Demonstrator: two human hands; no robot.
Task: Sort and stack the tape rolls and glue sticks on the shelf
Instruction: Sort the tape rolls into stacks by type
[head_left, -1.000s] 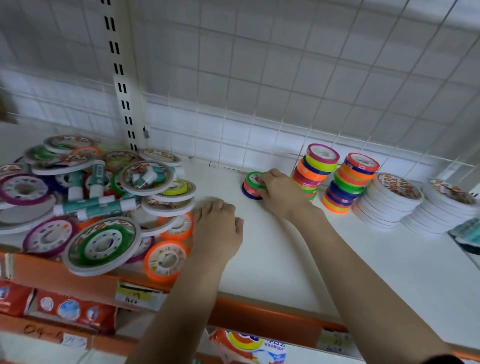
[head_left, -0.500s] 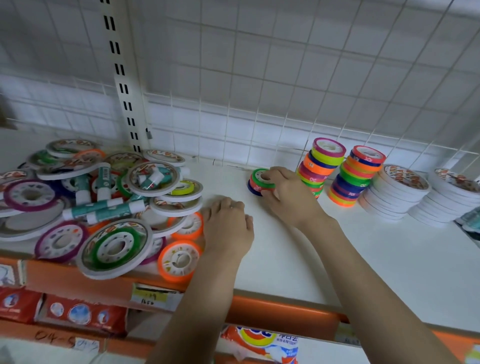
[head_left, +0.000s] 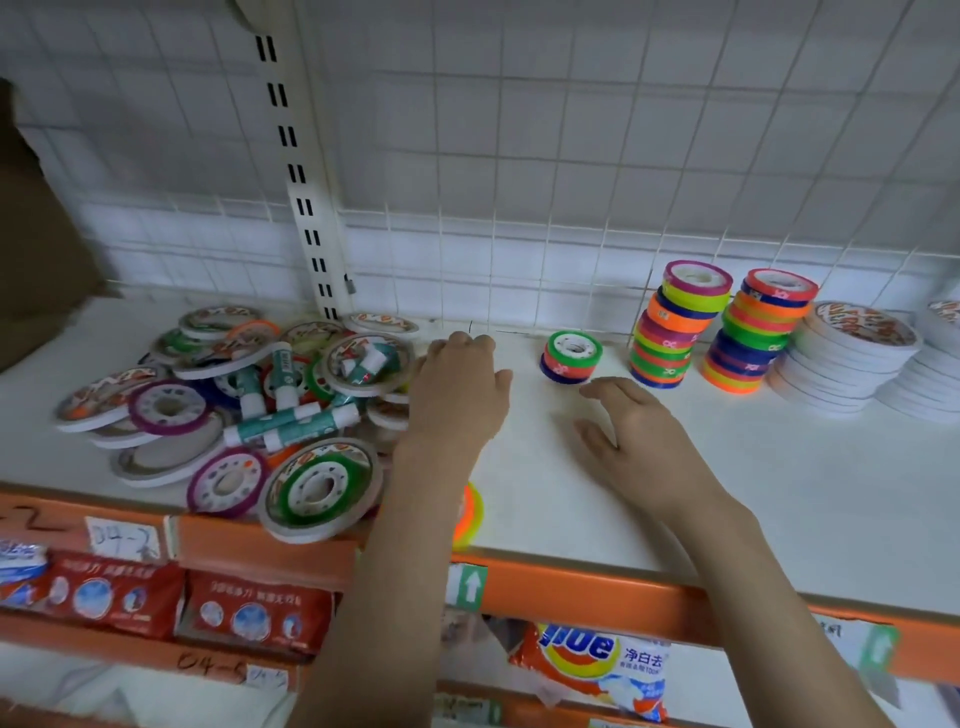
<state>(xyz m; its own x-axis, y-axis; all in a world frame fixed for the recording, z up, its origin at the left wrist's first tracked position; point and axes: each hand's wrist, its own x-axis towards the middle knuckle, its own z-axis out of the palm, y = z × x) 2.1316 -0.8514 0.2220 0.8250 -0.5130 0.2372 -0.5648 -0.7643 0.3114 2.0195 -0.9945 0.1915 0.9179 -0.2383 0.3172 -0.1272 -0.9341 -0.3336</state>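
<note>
A jumbled heap of flat tape rolls (head_left: 317, 488) and green-and-white glue sticks (head_left: 291, 421) covers the left of the white shelf (head_left: 779, 493). My left hand (head_left: 457, 395) hovers at the heap's right edge, fingers bent downward, holding nothing. A short stack of small tape rolls (head_left: 571, 358), green on top, stands alone near the back. My right hand (head_left: 639, 441) is just in front of it, fingers spread and relaxed, not touching it. Two tall stacks of coloured rolls (head_left: 675, 332) (head_left: 758, 332) stand to the right. An orange roll (head_left: 470, 514) peeks out beside my left forearm.
Stacks of white flat rolls (head_left: 852, 358) fill the back right. A wire grid backs the shelf, with a slotted upright post (head_left: 306, 208). The orange shelf lip (head_left: 571, 587) runs along the front; packaged goods (head_left: 597, 665) sit on the shelf below.
My right hand has let go of the small green-topped stack and drawn back toward me. My left hand has moved forward and left to the heap's edge.
</note>
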